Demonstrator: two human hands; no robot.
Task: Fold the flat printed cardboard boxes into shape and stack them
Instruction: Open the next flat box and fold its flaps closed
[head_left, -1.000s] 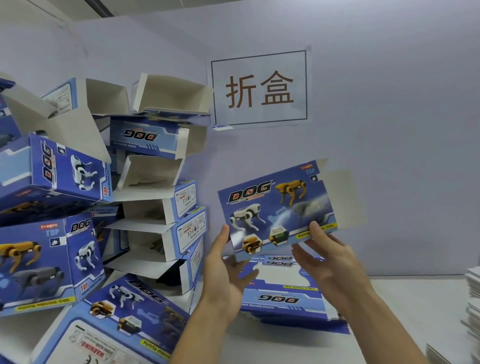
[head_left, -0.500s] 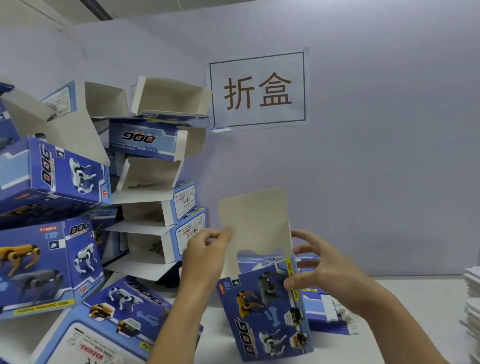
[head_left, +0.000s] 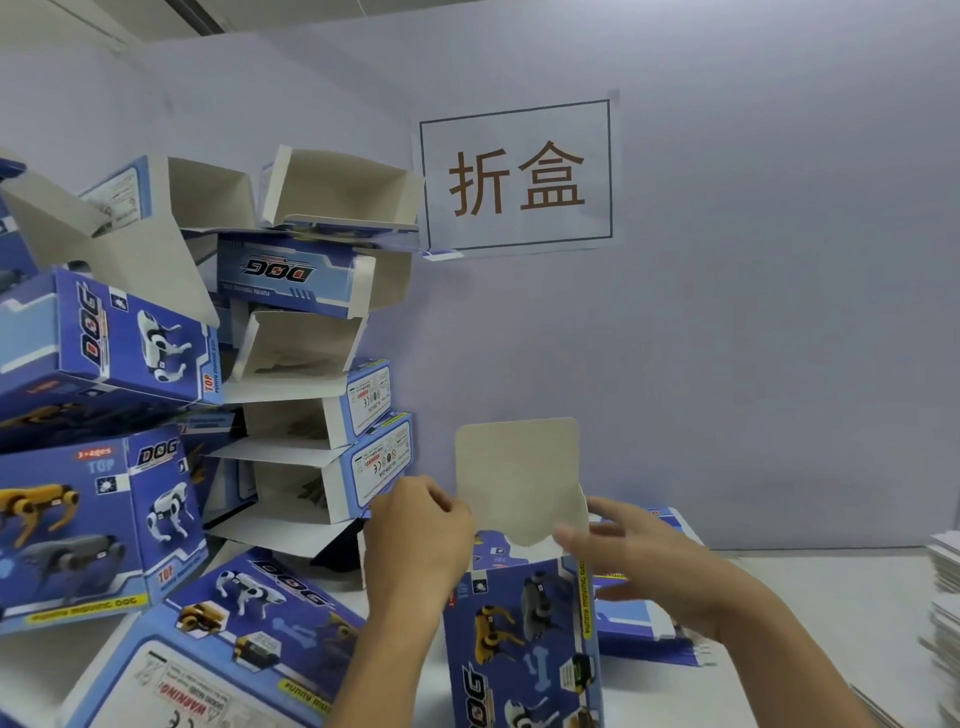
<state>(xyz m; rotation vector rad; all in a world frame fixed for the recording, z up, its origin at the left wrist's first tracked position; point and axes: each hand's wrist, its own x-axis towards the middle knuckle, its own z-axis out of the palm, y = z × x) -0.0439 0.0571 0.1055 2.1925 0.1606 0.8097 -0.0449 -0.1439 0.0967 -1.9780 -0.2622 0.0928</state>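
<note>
A blue printed cardboard box with dog pictures stands upright on the white table, its plain beige top flap raised. My left hand grips the box's upper left edge, fingers curled. My right hand is at the upper right edge, blurred; whether its fingers touch the box is unclear. Behind the box lies a pile of flat blue boxes. On the left a tall, untidy stack of folded boxes leans against the wall.
A folded box lies on its side at the lower left on the table. White sheets are piled at the right edge. A paper sign hangs on the grey wall behind.
The box went from held flat and wide in the air to standing upright on the table with its flap up. Both hands moved to its top edges.
</note>
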